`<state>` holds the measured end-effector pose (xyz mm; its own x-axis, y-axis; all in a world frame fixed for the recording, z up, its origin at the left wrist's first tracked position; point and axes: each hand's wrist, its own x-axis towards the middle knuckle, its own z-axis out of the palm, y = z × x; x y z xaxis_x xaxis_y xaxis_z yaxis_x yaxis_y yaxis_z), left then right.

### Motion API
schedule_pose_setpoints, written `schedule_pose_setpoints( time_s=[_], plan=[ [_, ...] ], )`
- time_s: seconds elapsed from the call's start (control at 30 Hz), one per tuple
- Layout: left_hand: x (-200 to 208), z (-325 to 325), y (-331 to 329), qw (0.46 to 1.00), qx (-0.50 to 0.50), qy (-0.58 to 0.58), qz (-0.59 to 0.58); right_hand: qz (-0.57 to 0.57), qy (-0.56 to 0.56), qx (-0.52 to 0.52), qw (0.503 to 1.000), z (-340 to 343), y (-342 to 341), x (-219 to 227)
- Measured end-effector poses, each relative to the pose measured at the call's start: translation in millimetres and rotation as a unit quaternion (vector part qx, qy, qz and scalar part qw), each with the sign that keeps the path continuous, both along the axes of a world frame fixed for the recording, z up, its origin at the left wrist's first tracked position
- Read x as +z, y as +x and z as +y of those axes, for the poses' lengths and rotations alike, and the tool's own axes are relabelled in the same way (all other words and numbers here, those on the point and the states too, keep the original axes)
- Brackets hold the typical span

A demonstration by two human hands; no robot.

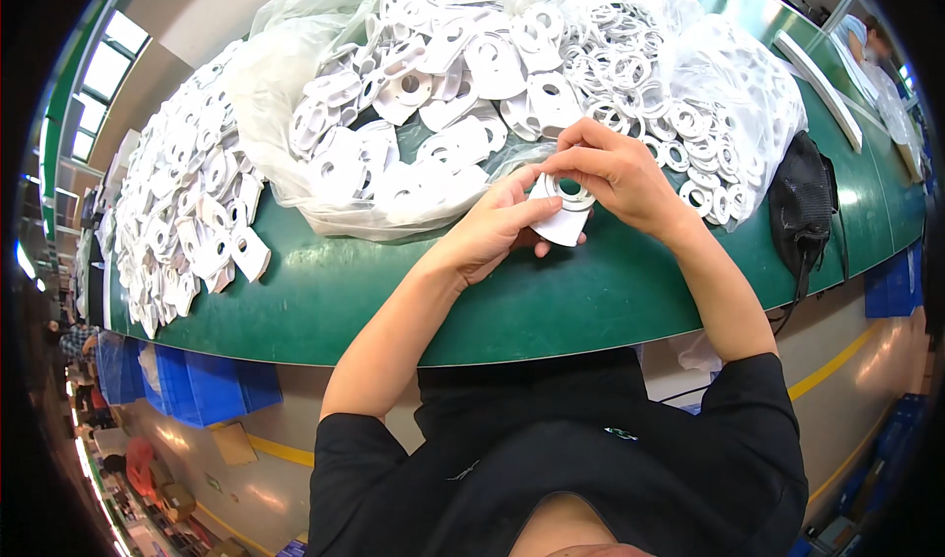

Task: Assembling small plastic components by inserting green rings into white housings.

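Observation:
Over the green table, my left hand (499, 220) grips a white plastic plate (561, 227) with a rounded end and a round hole. My right hand (612, 171) pinches at the upper edge of the same piece, its fingertips by a white ring (576, 201) that lies around the hole. Whether the ring is seated or only resting there, I cannot tell. Beyond my hands, a clear plastic bag (369, 224) lies spread open with many similar white plates (448, 149) in it. Loose white rings (704, 154) are heaped to its right.
A large pile of white plates (202, 198) covers the table's left end. On the right lie a black mesh bag (802, 198) and a long white strip (819, 90). Blue bins (202, 385) hang below the front edge at left. Another person (861, 40) is at the far right.

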<state>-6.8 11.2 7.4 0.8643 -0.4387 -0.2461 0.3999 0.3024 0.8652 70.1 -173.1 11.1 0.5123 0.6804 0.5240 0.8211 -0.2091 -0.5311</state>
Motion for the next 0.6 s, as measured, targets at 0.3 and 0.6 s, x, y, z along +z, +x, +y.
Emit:
schedule_pose_setpoints(
  time_s=[0.3, 0.6],
  plan=[
    [-6.3, -3.8, 0.5, 0.996, 0.032, 0.061, -0.063, 0.003, 0.04, -0.055, 0.998, 6.3, -9.4, -0.6],
    [-6.4, -9.8, -3.1, 0.943, 0.097, 0.218, -0.231, 0.378, 0.088, 0.011, 0.921, -4.7, 8.0, 1.8]
  ],
)
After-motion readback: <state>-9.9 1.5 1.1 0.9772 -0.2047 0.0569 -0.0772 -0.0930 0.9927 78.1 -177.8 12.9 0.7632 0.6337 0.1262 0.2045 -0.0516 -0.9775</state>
